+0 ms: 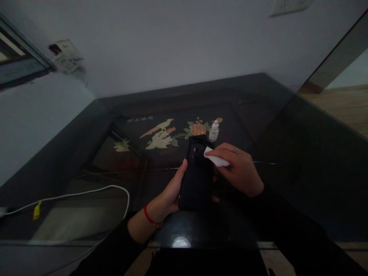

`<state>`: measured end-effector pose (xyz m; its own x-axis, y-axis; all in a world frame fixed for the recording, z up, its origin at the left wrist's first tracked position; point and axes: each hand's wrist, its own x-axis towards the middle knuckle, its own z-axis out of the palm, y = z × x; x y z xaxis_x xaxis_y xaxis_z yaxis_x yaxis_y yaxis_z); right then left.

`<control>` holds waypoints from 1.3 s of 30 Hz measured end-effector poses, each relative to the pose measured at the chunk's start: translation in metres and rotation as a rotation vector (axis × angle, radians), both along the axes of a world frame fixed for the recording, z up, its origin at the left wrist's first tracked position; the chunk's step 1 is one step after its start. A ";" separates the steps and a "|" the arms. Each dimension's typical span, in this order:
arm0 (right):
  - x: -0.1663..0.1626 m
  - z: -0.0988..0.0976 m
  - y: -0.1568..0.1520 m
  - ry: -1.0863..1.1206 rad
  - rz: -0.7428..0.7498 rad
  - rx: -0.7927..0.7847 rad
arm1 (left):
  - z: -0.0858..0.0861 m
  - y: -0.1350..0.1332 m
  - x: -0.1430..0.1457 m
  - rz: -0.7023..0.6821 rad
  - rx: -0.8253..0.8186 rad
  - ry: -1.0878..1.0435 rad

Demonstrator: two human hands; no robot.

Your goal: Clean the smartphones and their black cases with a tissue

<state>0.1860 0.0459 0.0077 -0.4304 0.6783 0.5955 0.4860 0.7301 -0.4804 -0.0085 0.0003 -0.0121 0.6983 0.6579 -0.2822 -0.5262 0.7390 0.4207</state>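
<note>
A black smartphone (197, 184) is held above the dark table, its back with the camera area facing up. My left hand (172, 191) grips it from the left and below, thumb along the edge and fingertips showing at the right side. Pinched in my right hand (240, 168) is a folded white wipe (217, 159), its tip against the upper part of the phone's back by the camera area. Just behind the phone stands a small clear dropper bottle (214, 131) with a white cap and label.
The dark glossy table (290, 184) bears an inlaid bird-and-flower picture (161, 138). A white cable (86, 191) with a yellow tag (36, 211) crosses the left side. Wall sockets (67, 55) are at the back left, and a pale wall (178, 46) rises behind.
</note>
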 end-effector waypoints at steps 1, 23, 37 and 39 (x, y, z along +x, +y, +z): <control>-0.001 -0.001 0.000 0.049 -0.038 0.015 | -0.001 -0.002 0.001 -0.037 -0.002 -0.001; -0.006 -0.005 -0.001 0.031 0.086 0.197 | -0.004 -0.011 0.008 -0.112 -0.040 0.083; -0.001 -0.002 0.001 -0.029 0.144 0.273 | -0.004 -0.008 0.005 -0.110 0.011 0.055; -0.001 -0.004 0.001 -0.046 0.134 0.304 | -0.004 -0.009 0.006 -0.124 0.008 0.057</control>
<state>0.1847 0.0472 0.0034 -0.5350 0.4080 0.7398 0.3918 0.8956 -0.2106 -0.0020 -0.0090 -0.0164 0.7574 0.5697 -0.3191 -0.4057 0.7934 0.4537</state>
